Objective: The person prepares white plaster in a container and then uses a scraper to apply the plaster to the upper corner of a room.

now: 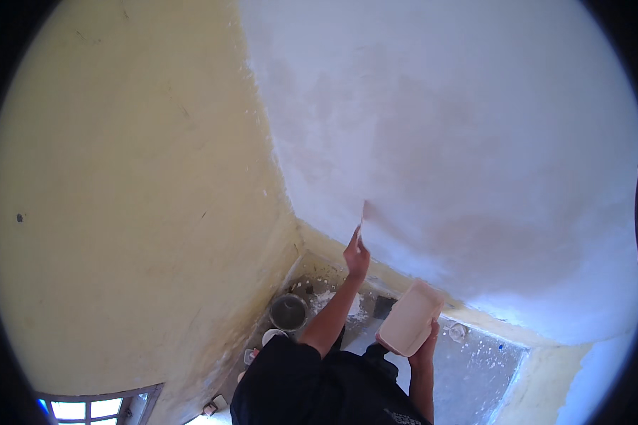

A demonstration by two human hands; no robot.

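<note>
Just below ctr, close to the white-coated wall (pixel 439 127), L hand (pixel 358 261) has its fingers closed round a thin flat scraper (pixel 364 214), blade pointing up; can't tell if the blade edge touches the wall. Darker, damp-looking patches show on that wall, esp. to R of the scraper. Lower and to the R, R hand (pixel 425 345) grips a pale pinkish rect. tray (pixel 410 320) by its R edge; some fingers hidden, so exact spread unclear. Tray is tilted, broad face twd the cam, well apart from the scraper. Yellow wall (pixel 135 177) takes up the L side & meets the white one at a corner. On the grey floor (pixel 468 361), nr L forearm (pixel 332 320): round grey bucket (pixel 288 312) w/ smaller white container (pixel 274 334) just beside it. Framed window (pixel 88 409) at btm L.
</note>
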